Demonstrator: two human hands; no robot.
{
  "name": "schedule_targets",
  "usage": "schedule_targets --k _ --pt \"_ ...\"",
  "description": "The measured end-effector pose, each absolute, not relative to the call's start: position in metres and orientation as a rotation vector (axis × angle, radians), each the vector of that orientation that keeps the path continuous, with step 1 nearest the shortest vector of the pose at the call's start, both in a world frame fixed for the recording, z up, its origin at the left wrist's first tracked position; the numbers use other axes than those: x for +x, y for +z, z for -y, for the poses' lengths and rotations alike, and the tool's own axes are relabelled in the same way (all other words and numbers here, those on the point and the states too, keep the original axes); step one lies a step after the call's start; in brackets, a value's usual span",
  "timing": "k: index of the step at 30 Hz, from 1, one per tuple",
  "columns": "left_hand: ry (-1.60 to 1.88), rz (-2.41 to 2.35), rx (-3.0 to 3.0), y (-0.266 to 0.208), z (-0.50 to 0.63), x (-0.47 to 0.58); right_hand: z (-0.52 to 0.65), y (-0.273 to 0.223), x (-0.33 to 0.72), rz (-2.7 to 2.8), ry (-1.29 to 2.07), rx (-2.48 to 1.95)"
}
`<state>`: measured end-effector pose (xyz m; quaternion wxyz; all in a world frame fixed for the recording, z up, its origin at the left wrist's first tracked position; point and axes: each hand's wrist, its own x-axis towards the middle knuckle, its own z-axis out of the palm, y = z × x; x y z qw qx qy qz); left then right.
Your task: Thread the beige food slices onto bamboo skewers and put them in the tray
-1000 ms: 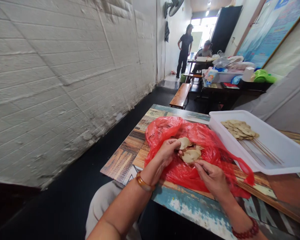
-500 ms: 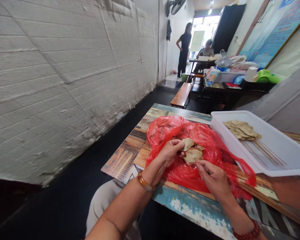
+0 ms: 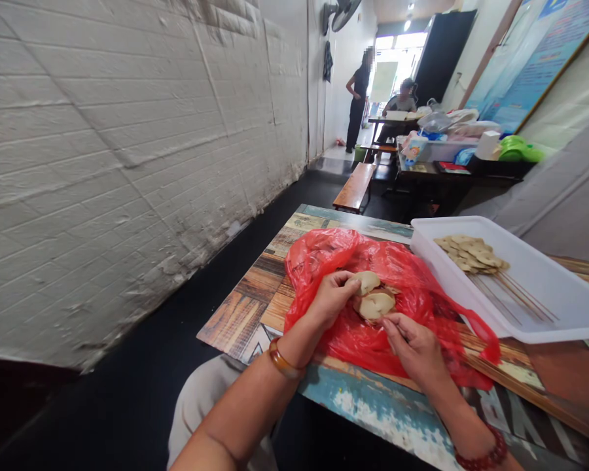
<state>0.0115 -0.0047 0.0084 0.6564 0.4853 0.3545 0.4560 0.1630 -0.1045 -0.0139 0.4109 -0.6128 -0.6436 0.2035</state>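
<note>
While the right hand [image 3: 415,347] is pinching narrowly, contents unclear, the left hand [image 3: 336,299] is gripping a pale slice [image 3: 368,282].
By the table's [image 3: 346,392] near edge, over the red bag [image 3: 417,278], it is seeming light, tearable, best held by its rim.

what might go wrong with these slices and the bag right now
The left hand pinches a pale slice near its edge, so the slice might slip or tear.

The red bag is loose and crumpled around both hands; its plastic might snag the right hand and drag the slices.

In the white tray, bare thin sticks could poke a careless reach.
</note>
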Motion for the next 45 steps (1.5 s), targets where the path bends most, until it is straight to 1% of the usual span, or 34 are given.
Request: schedule_targets --k 13,18,23,29,34,45 --pt "1.007 -0.821 1.157 0.01 0.0064 0.011 0.1035 -0.0126 0.1602 1.589 0.495 -1.546" --pt "0.975 -0.809 1.171 0.0116 0.0078 0.0113 0.1009 -0.0177 0.1625 1.511 0.694 -1.509" --pt "0.905 -0.76 1.151 0.0104 0.0072 0.0124 0.0984 -0.0188 0.1619 1.323 0.927 -1.429" --pt "0.914 -0.713 1.057 0.0072 0.004 0.0112 0.0984 -0.0156 0.1598 1.066 1.137 -1.329" --pt "0.819 -0.663 1.081 0.0074 0.006 0.01 0.0971 -0.0174 0.1604 1.025 1.199 -1.279" --pt "0.857 -0.677 0.995 0.003 0.002 0.01 0.0985 -0.012 0.1583 1.016 1.273 -1.274"
